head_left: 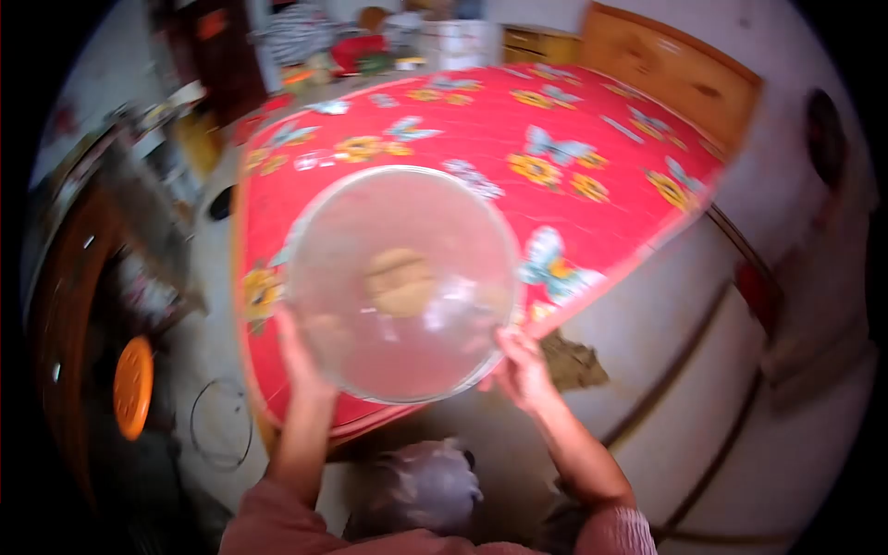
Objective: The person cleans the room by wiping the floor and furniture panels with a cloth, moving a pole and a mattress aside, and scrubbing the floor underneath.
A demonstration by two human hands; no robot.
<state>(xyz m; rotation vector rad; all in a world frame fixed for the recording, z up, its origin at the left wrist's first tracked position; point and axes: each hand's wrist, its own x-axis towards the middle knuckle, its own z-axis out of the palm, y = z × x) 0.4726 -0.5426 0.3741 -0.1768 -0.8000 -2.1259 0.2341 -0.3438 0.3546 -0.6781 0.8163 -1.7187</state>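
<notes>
A large round basin with a pale, shiny rim fills the middle of the head view, held out over the near part of the bed. Its inside looks pinkish grey with bright glints. At its centre is a brown, roundish lump, too blurred to name for certain. My left hand grips the lower left rim, its fingers partly hidden behind the basin. On the lower right rim, my right hand is closed with the thumb on the near side.
A red flowered cover lies on the bed, with a wooden headboard at the far right. On the floor are a brown cloth and a wire loop. An orange stool-like disc stands left. Below me is a greyish bag-like bundle.
</notes>
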